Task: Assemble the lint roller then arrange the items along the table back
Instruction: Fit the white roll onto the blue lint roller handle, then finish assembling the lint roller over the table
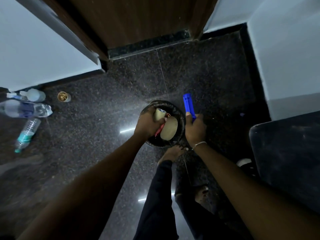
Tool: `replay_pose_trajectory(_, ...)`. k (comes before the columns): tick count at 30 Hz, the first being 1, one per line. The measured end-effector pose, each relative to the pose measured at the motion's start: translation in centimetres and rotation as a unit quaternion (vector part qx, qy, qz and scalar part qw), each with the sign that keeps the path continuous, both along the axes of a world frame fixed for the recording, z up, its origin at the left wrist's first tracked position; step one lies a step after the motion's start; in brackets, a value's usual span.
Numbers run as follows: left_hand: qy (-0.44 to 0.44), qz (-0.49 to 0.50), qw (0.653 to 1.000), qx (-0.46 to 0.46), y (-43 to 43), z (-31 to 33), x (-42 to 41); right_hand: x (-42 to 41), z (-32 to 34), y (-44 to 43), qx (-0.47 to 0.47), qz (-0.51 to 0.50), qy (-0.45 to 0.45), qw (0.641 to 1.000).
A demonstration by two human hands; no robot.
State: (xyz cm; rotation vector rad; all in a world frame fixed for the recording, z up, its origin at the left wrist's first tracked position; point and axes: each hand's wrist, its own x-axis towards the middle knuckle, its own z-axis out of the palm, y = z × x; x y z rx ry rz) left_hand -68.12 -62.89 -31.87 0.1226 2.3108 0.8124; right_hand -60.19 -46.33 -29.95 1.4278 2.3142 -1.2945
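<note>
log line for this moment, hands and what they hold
left hand: in dark bin, gripping paper cup | right hand: holding blue handle | stage: pre-assembly

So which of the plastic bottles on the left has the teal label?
The slim clear bottle lying nearest the camera, cap end toward it. The bigger bottle behind it has a blue label, and the small one shows none.

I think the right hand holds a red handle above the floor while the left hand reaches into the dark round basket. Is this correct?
Not quite. The head view shows the handle in the right hand is blue, not red. The rest holds: the left hand reaches into the dark round basket, and it grips a tan paper roll there.
</note>
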Motion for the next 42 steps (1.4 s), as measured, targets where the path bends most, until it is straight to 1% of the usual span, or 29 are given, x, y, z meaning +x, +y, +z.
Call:
replay_pose_trajectory(4,-0.032,0.017,0.999,-0.023,-0.2,-5.5,0.0,0.5,-5.4,-0.7,0.022,0.021,-0.020,0.999)
replay_pose_trajectory(8,-0.056,0.022,0.997,-0.040,-1.1,-9.5,-0.2,0.7,-9.2,-1.1,0.007,0.044,-0.042,0.998)
replay_pose_trajectory(11,-0.053,-0.002,0.997,-0.064,-2.4,-10.8,-0.3,0.8,-10.1,-1.4,0.000,0.055,-0.043,0.998)
replay_pose_trajectory(14,-0.039,-0.021,0.995,-0.087,-3.4,-10.2,-0.4,0.8,-9.6,-1.7,-0.001,0.046,-0.041,0.998)
replay_pose_trajectory(19,0.010,-0.090,0.990,-0.108,-4.4,-5.7,0.3,1.0,-5.8,-1.8,-0.010,0.054,-0.038,0.998)
replay_pose_trajectory(25,0.077,-0.156,0.977,-0.121,-4.5,2.4,0.7,0.8,1.5,-2.1,-0.038,0.056,-0.006,0.998)
replay_pose_trajectory(30,0.144,-0.157,0.972,-0.098,-3.2,10.4,1.1,0.9,8.9,-2.3,-0.042,0.062,0.046,0.996)
replay_pose_trajectory(34,0.200,-0.160,0.963,-0.087,-2.5,15.6,1.3,1.6,14.2,-2.4,-0.041,0.077,0.092,0.992)
replay_pose_trajectory(38,0.244,-0.161,0.954,-0.069,-1.9,20.9,1.6,2.5,19.4,-1.6,-0.083,0.054,0.158,0.982)
replay_pose_trajectory(42,0.266,-0.175,0.946,-0.056,-1.0,25.7,2.8,4.3,23.8,0.2,-0.075,0.040,0.193,0.978)
